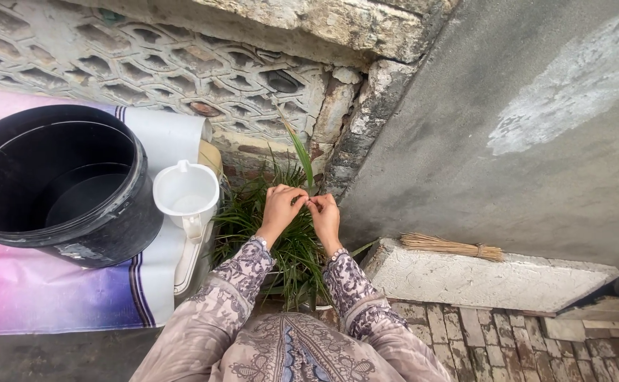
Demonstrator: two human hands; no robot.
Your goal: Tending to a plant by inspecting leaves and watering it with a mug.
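Both hands, left hand (282,205) and right hand (325,214), pinched one grass blade (304,161) of the potted plant (281,233); a hard tug could snap it.

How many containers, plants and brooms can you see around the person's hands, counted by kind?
Black tub: 1
White jug: 1
Grassy green plant, which the left hand and right hand are touching: 1
Straw broom lying on the stone slab: 1
Total: 4
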